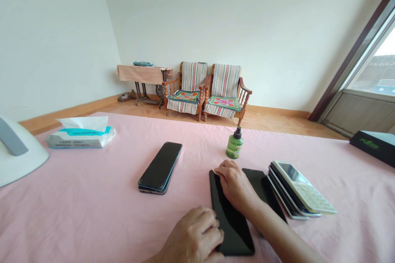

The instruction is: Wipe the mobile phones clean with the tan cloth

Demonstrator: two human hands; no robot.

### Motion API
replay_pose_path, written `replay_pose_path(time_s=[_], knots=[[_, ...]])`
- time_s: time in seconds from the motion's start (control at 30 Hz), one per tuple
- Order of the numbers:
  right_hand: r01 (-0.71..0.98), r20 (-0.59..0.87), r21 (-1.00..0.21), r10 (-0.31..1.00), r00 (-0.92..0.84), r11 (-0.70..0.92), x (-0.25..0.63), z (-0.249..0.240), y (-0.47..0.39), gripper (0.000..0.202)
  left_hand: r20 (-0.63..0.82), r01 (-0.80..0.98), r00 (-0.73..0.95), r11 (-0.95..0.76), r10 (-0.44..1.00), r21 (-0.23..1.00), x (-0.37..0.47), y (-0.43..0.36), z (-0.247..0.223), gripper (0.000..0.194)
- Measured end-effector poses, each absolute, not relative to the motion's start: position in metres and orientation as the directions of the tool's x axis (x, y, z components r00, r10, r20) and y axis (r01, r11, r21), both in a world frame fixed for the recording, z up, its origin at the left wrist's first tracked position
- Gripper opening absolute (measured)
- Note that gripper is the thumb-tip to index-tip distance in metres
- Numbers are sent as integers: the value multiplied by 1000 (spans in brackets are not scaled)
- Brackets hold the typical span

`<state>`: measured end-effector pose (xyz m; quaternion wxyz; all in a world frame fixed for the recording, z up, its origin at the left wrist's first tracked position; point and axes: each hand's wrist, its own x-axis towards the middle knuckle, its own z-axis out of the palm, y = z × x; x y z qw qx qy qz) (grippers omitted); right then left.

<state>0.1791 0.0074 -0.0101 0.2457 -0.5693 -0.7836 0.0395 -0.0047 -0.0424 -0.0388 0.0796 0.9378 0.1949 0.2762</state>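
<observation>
A glossy black tablet-like device (230, 222) lies flat on the pink cloth in front of me, its exact kind unclear. Curled over its lower left edge, my left hand (197, 234) grips it. My right hand (234, 183) is closed at its top left corner, fingers pressed together; a small pale bit shows at the fingertips, too small to name. Beneath my right forearm, another dark flat device (257, 178) is partly hidden. Just right of that is a stack of phones (296, 191), with a white one on top. A green spray bottle (235, 146) stands beyond my right hand.
Two stacked phones (160, 168) lie left of centre. A tissue pack (82, 133) and a white rounded object (18, 156) are at the left. A black box (373, 146) sits at the far right. Beyond the pink-covered surface (92, 213) are two wooden chairs (224, 90) and a cloth-covered table (140, 74).
</observation>
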Motion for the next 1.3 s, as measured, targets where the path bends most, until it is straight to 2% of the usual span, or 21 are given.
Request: replay_pose_path(time_s=[0.33, 0.43, 0.53, 0.73, 0.97, 1.1, 1.2, 1.3], knots=[[821, 315, -364, 888, -336, 440, 178, -6, 7, 36, 560, 287, 745, -932, 362, 221, -1, -34, -61, 26], [761, 303, -418, 866, -398, 496, 185, -2, 6, 36, 546, 295, 750, -928, 373, 230, -3, -39, -49, 24], [684, 296, -489, 841, -453, 541, 190, -3, 7, 37, 483, 348, 754, -894, 445, 282, -6, -45, -36, 19], [695, 336, -504, 858, -389, 513, 186, -8, 12, 40, 479, 360, 738, -877, 476, 318, -6, -48, -31, 23], [663, 337, -524, 845, -416, 535, 185, -11, 15, 35, 482, 356, 749, -890, 454, 286, -5, -45, -33, 19], [643, 330, -534, 836, -439, 549, 185, -12, 16, 35, 537, 312, 741, -915, 403, 256, -5, -43, -37, 22], [612, 304, -542, 813, -496, 576, 185, -11, 16, 36, 507, 346, 738, -895, 445, 282, -6, -43, -38, 20], [625, 320, -541, 825, -466, 563, 186, -13, 18, 36, 498, 347, 741, -891, 451, 292, -6, -44, -36, 20]])
